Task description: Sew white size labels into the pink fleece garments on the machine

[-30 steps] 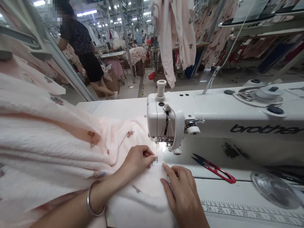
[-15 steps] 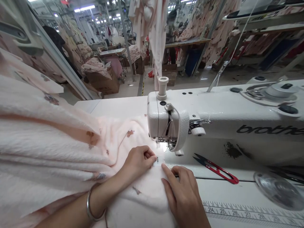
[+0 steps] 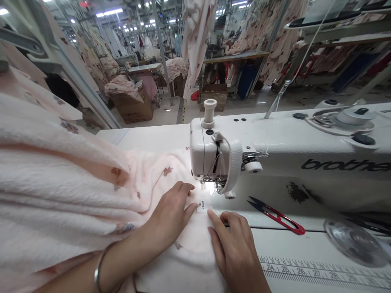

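A small white label (image 3: 203, 206) printed with dark characters and "XL" lies on the pale pink fleece (image 3: 195, 244), just in front of the needle area of the white sewing machine (image 3: 214, 146). My left hand (image 3: 172, 209) rests on the fleece left of the label, fingers apart, thumb tip near the label's edge. On the label's right edge lies the index fingertip of my right hand (image 3: 233, 242); its fingers are spread over the edge of the cloth. The presser foot is partly hidden behind the machine head.
Red-handled thread snips (image 3: 277, 215) lie right of the needle. A measuring scale (image 3: 311, 272) runs along the table front, below a clear round plastic piece (image 3: 354, 242). Bunched fleece (image 3: 61, 183) fills the left side. Cardboard boxes (image 3: 132, 106) stand beyond the table.
My left hand has let go of the label's left edge; its fingers have spread and moved slightly left and up. More of the print shows. My right hand stays nearly in place.
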{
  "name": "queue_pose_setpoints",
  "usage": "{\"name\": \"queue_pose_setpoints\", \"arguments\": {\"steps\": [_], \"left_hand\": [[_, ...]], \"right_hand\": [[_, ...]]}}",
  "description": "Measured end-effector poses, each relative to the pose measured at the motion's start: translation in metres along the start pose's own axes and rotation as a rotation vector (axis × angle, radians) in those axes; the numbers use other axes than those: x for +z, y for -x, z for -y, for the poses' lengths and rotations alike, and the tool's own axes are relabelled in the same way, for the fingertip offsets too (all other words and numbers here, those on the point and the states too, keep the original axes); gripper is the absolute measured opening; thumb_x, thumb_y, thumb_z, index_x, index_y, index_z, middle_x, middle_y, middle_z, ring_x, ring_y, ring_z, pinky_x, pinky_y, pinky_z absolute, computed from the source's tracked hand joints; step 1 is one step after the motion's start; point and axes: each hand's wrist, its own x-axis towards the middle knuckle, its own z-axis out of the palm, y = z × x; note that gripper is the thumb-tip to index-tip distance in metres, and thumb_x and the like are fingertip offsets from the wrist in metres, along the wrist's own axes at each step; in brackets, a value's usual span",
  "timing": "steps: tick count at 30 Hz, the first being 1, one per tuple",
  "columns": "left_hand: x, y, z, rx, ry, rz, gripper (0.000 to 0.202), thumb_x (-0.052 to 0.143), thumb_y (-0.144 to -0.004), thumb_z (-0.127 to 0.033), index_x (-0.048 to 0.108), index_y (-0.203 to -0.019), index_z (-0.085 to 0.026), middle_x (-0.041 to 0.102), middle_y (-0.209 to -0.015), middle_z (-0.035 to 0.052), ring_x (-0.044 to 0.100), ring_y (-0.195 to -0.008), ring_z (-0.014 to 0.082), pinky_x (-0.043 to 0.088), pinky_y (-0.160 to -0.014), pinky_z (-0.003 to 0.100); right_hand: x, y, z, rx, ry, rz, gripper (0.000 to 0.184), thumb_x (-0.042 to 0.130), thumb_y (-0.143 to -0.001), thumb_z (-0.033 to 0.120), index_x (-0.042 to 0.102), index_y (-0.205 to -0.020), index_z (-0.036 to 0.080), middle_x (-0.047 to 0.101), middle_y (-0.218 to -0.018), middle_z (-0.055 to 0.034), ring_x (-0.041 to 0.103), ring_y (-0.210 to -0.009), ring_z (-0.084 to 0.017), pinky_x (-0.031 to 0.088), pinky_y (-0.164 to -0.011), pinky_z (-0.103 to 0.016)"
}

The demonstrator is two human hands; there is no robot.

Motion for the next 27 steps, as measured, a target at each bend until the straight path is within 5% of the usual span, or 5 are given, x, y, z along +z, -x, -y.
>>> {"name": "queue_pose_setpoints", "arguments": {"steps": [6, 11, 27], "left_hand": [[-0.005, 0.026, 0.012, 0.474, -0.302, 0.178, 0.039, 0.042, -0.094, -0.017, 0.046, -0.132, -0.011, 0.046, -0.139, 0.0142, 0.039, -0.132, 0.0242, 0.037, -0.110, 0.040], [0.004, 0.024, 0.027, 0.712, -0.478, 0.148, 0.046, 0.043, -0.094, -0.018, 0.038, -0.137, -0.002, 0.040, -0.143, 0.0190, 0.034, -0.136, 0.0277, 0.039, -0.110, 0.043], [0.006, 0.022, 0.034, 0.757, -0.477, 0.121, 0.050, 0.044, -0.092, -0.015, 0.034, -0.141, -0.007, 0.037, -0.145, 0.0177, 0.032, -0.137, 0.0262, 0.038, -0.112, 0.039]], "right_hand": [[-0.001, -0.003, 0.002, -0.019, -0.005, -0.030, 0.030, 0.048, -0.090, 0.013, 0.054, -0.118, 0.008, 0.047, -0.096, -0.0131, 0.045, -0.090, -0.025, 0.044, -0.072, -0.041], [-0.001, -0.003, 0.002, -0.011, -0.020, -0.034, 0.029, 0.047, -0.090, 0.013, 0.054, -0.118, 0.009, 0.046, -0.095, -0.0116, 0.044, -0.089, -0.025, 0.045, -0.071, -0.042], [0.001, 0.001, 0.003, 0.018, -0.022, -0.017, 0.032, 0.048, -0.090, 0.012, 0.051, -0.121, 0.011, 0.046, -0.096, -0.0112, 0.045, -0.091, -0.025, 0.045, -0.073, -0.041]]}}
